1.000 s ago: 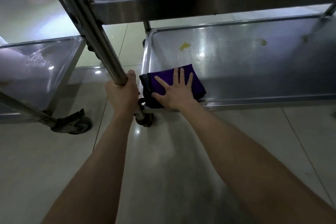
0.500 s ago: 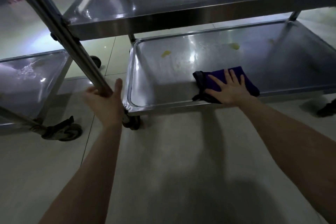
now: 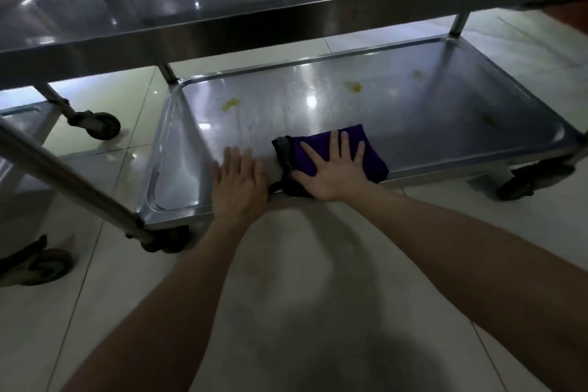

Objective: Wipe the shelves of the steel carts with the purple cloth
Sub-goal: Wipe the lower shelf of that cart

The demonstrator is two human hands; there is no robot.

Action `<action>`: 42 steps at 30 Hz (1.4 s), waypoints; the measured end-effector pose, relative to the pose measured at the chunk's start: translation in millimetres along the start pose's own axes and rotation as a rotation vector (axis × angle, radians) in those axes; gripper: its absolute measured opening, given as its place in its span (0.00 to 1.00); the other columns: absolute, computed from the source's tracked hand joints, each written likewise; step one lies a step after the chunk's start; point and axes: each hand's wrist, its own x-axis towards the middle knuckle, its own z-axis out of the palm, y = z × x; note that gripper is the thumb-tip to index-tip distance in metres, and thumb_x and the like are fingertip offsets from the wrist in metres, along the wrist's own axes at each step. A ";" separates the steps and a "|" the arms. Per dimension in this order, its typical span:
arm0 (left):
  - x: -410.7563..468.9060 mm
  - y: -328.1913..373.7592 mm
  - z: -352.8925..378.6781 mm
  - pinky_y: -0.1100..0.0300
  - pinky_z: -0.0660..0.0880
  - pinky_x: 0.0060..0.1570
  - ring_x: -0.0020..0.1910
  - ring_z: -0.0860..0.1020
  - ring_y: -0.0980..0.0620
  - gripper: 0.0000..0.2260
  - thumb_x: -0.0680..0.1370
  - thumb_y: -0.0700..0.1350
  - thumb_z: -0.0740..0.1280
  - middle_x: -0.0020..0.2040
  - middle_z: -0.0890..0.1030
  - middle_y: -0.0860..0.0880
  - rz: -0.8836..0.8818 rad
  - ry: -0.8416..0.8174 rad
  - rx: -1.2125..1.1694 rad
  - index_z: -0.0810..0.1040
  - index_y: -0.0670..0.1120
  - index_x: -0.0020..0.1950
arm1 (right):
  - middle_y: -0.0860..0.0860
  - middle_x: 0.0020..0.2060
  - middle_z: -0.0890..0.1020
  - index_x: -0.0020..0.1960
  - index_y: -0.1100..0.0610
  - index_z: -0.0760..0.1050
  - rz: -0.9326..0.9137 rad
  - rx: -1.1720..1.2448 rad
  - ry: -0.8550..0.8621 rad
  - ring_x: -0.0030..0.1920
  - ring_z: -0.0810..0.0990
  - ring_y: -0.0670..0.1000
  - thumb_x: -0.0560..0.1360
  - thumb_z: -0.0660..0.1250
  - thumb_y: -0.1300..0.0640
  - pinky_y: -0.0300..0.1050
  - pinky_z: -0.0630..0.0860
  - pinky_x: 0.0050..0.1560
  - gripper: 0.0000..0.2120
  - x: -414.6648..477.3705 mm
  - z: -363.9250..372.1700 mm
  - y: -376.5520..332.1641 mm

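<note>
A folded purple cloth (image 3: 366,146) lies near the front edge of the steel cart's bottom shelf (image 3: 429,105). My right hand (image 3: 331,169) presses flat on the cloth with fingers spread. Just left of it, my left hand (image 3: 238,184) rests flat on the shelf's front rim, fingers straight. Yellow stains mark the shelf: one at the back left (image 3: 229,104), one at the back middle (image 3: 353,86), a fainter one to the right (image 3: 486,119). The cart's upper shelf (image 3: 222,9) overhangs the back of the scene.
A slanted steel post (image 3: 70,181) of the cart runs down to the front-left caster (image 3: 165,240). A second steel cart (image 3: 22,137) stands at the left with its wheels (image 3: 41,264) on the tiled floor. Another caster (image 3: 534,178) sits under the shelf's right end.
My left hand let go of the steel post and moved right onto the shelf's front rim. My right hand slid the cloth rightward along the shelf's front, from the left corner toward the middle.
</note>
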 end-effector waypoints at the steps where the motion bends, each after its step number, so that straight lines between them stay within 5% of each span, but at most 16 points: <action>1: 1.6 -9.9 6.5 0.42 0.37 0.86 0.89 0.42 0.47 0.30 0.89 0.57 0.42 0.90 0.50 0.45 -0.021 -0.009 0.050 0.51 0.46 0.90 | 0.62 0.84 0.31 0.85 0.34 0.35 -0.003 -0.005 0.021 0.84 0.29 0.66 0.75 0.41 0.17 0.76 0.27 0.76 0.45 -2.4 2.8 -2.7; 10: -1.4 -73.4 -1.9 0.42 0.38 0.86 0.89 0.42 0.51 0.37 0.83 0.66 0.36 0.90 0.49 0.48 -0.079 -0.011 0.095 0.49 0.51 0.90 | 0.62 0.85 0.32 0.86 0.34 0.39 -0.092 0.020 0.010 0.84 0.29 0.64 0.81 0.46 0.24 0.73 0.28 0.78 0.38 -18.3 3.8 -36.6; 15: -3.7 -77.9 -4.7 0.43 0.37 0.86 0.88 0.38 0.53 0.39 0.82 0.69 0.35 0.90 0.46 0.49 -0.071 -0.027 0.091 0.47 0.52 0.90 | 0.55 0.88 0.38 0.85 0.30 0.42 0.056 0.010 0.070 0.87 0.35 0.58 0.80 0.46 0.22 0.68 0.33 0.82 0.37 -25.1 -14.4 74.8; 21: 4.5 -9.5 -9.6 0.44 0.34 0.85 0.87 0.34 0.49 0.37 0.83 0.65 0.39 0.90 0.41 0.46 0.056 -0.012 0.032 0.46 0.49 0.90 | 0.55 0.87 0.37 0.85 0.29 0.39 0.266 0.032 0.049 0.86 0.36 0.59 0.65 0.35 0.14 0.68 0.33 0.82 0.50 -37.7 -34.3 184.6; 28: 8.6 45.6 16.7 0.43 0.36 0.85 0.88 0.36 0.48 0.32 0.89 0.57 0.46 0.90 0.42 0.44 0.086 0.016 0.020 0.41 0.43 0.89 | 0.68 0.84 0.34 0.85 0.33 0.34 0.329 0.014 0.068 0.83 0.32 0.73 0.69 0.40 0.12 0.81 0.31 0.75 0.51 1.8 -30.6 147.3; 32: 8.1 38.9 19.9 0.45 0.38 0.86 0.88 0.37 0.51 0.33 0.88 0.57 0.45 0.90 0.45 0.46 0.086 0.068 -0.043 0.42 0.43 0.89 | 0.71 0.83 0.37 0.86 0.36 0.36 0.183 -0.024 0.125 0.82 0.33 0.75 0.71 0.38 0.14 0.83 0.32 0.74 0.50 40.1 -26.1 77.2; 37: 10.2 28.5 18.3 0.46 0.40 0.86 0.88 0.38 0.53 0.35 0.86 0.60 0.42 0.90 0.45 0.48 0.068 0.109 -0.072 0.42 0.44 0.90 | 0.68 0.84 0.37 0.86 0.35 0.40 -0.045 -0.042 0.125 0.83 0.32 0.72 0.79 0.43 0.22 0.80 0.29 0.75 0.40 58.2 -12.8 -0.2; 42: 15.3 22.2 20.1 0.45 0.42 0.87 0.88 0.42 0.53 0.36 0.85 0.61 0.43 0.90 0.50 0.48 0.032 0.135 -0.111 0.46 0.44 0.90 | 0.58 0.87 0.40 0.86 0.31 0.44 -0.059 0.004 0.109 0.86 0.36 0.63 0.82 0.45 0.27 0.72 0.31 0.80 0.33 54.3 -27.6 58.1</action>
